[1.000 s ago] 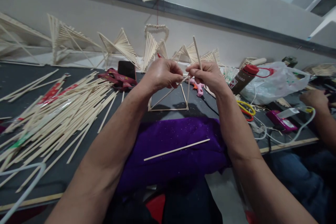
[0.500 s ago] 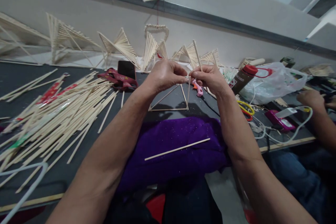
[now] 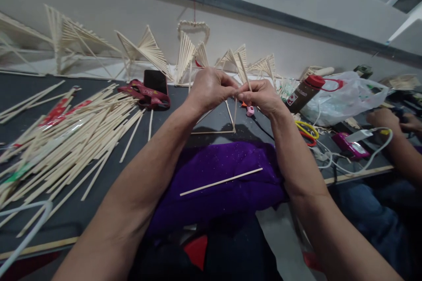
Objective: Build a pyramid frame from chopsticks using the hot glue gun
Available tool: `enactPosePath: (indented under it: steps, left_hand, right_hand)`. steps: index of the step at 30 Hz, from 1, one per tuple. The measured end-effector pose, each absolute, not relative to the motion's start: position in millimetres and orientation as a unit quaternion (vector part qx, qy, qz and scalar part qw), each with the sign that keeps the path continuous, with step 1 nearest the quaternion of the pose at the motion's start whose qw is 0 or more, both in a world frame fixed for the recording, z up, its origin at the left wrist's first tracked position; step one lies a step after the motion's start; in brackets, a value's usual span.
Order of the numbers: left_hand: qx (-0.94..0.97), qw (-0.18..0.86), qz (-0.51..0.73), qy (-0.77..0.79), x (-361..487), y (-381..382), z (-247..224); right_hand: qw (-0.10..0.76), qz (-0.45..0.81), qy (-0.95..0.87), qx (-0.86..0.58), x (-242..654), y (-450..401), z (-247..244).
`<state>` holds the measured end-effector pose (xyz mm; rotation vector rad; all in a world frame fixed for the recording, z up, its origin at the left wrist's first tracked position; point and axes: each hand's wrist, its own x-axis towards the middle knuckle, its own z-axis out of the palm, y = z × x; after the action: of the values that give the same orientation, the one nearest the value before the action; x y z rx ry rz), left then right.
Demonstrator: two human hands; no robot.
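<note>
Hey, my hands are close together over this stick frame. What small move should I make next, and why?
I'd probably ease the left hand slightly aside to check the join: it and the right hand crowd together above the stick frame, hiding its upper end, while the right hand's grip also holds a raised stick.

From where I stand, the stick frame (image 3: 212,132) and held rod (image 3: 242,69) are the same pale cream as the loose sticks (image 3: 84,151), against a dark grey tabletop (image 3: 112,180). The cloth (image 3: 227,197) is deep purple, flecked whitish. I see a pink glue gun (image 3: 250,111), a brown bottle (image 3: 300,95) capped in red, a maroon lanyard (image 3: 148,93) with paler lettering.
</note>
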<state>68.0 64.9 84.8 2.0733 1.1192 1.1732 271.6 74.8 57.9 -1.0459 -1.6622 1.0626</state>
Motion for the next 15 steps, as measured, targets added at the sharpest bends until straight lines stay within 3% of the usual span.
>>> enactPosePath:
  steps: [15]
  left_hand:
    - [0.773,0.231,0.413,0.423,69.3,62.0,89.0]
  right_hand:
    - [0.435,0.410,-0.674,-0.435,272.4,73.3,55.6]
